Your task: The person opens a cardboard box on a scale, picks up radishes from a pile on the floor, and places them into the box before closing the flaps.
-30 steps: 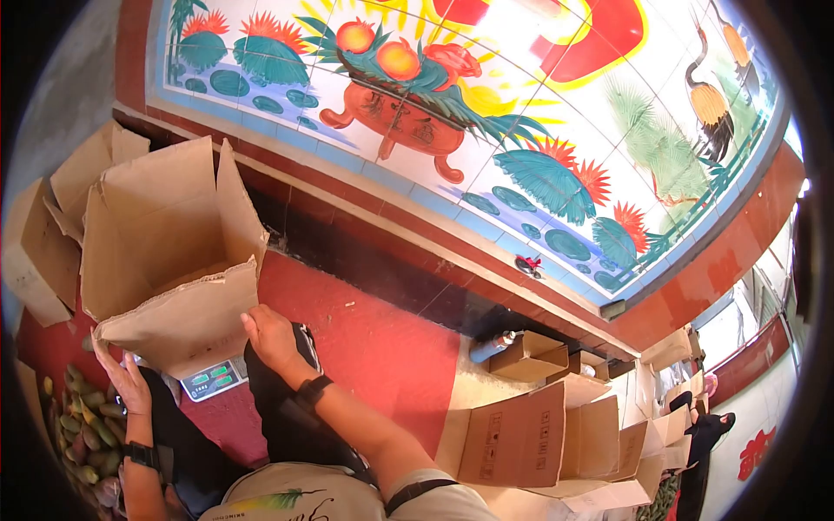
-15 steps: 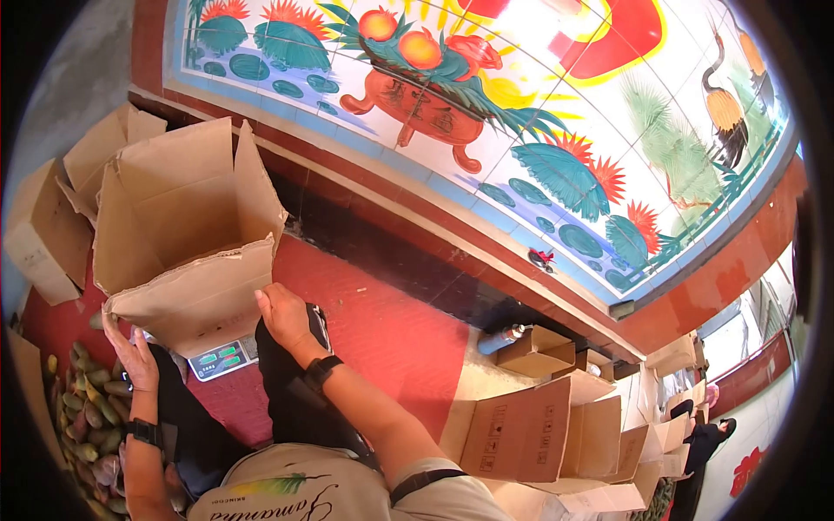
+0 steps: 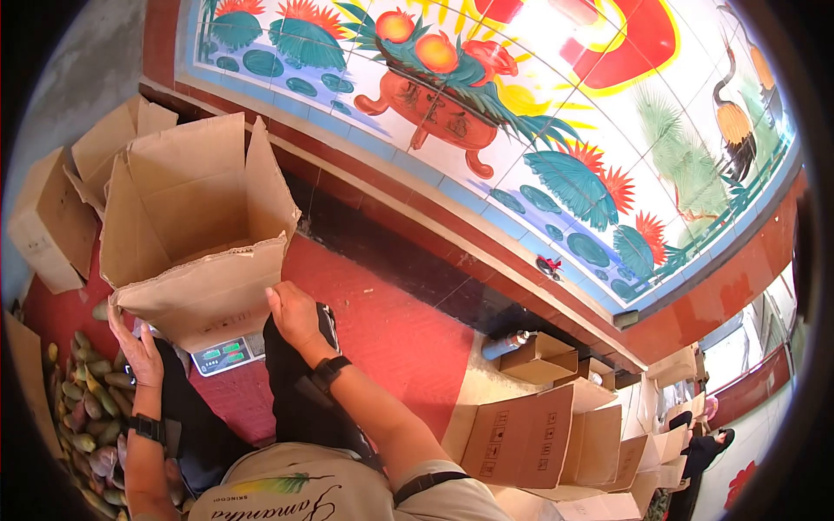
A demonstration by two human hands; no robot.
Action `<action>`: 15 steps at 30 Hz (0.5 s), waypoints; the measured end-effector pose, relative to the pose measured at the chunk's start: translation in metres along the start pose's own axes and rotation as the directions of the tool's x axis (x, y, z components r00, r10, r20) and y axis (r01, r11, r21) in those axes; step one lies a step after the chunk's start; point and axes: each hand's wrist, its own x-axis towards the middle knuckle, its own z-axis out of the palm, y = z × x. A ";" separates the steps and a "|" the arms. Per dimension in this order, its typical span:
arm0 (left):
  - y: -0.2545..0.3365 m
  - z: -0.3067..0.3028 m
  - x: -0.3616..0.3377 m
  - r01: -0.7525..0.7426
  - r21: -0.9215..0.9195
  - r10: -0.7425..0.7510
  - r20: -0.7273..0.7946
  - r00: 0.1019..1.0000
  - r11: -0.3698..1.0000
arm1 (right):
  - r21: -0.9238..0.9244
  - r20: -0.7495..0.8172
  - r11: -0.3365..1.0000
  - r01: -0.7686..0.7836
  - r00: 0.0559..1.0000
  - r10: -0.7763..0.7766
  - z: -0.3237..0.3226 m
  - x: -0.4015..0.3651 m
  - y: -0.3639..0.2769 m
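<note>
A tall open-topped cardboard box [image 3: 195, 300] stands tilted in front of my knees, on or right over a digital scale [image 3: 228, 355] with a lit green display. My left hand [image 3: 139, 356] is at the near left corner of the box, its fingers along the cardboard and its thumb apart. At the near right edge is my right hand [image 3: 298, 319], thumb up and fingers curled in against the side. The two hands hold the box between them. No contents show inside the visible part of it.
Green and reddish mango-like fruit [image 3: 91, 408] lies piled at my left. More cardboard boxes [image 3: 52, 221] stand behind at the left, and several open cartons [image 3: 521, 438] at the right. A bottle [image 3: 506, 345] stands by the tiled wall [image 3: 452, 187]. Far right is a person in dark clothes [image 3: 704, 451].
The whole view has shifted slightly, so most things appear a little further right. My hands keep their places at the two sides of the box, which looks otherwise the same.
</note>
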 end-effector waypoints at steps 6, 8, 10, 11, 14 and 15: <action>-0.006 0.001 -0.002 0.004 0.017 -0.004 -0.002 1.000 1.000 | -0.001 0.000 1.000 0.014 1.000 -0.014 0.000 0.000 0.002; -0.004 0.002 -0.002 0.008 0.022 -0.008 -0.006 1.000 1.000 | -0.014 0.004 1.000 0.015 1.000 -0.015 0.000 0.000 0.002; -0.006 0.001 -0.004 0.015 0.032 -0.014 -0.010 1.000 0.999 | -0.022 0.011 1.000 -0.001 1.000 0.001 0.000 0.000 0.003; -0.009 0.002 -0.005 0.018 0.049 -0.018 -0.004 1.000 0.999 | -0.030 0.017 0.999 -0.011 1.000 0.011 0.000 0.000 0.004; -0.011 0.002 -0.005 0.014 0.065 -0.013 -0.004 1.000 0.998 | -0.020 0.003 1.000 -0.010 1.000 0.010 -0.001 0.001 0.004; -0.010 0.002 -0.004 0.000 0.049 0.000 -0.008 1.000 0.999 | -0.012 0.008 1.000 -0.012 1.000 0.012 -0.001 0.001 0.004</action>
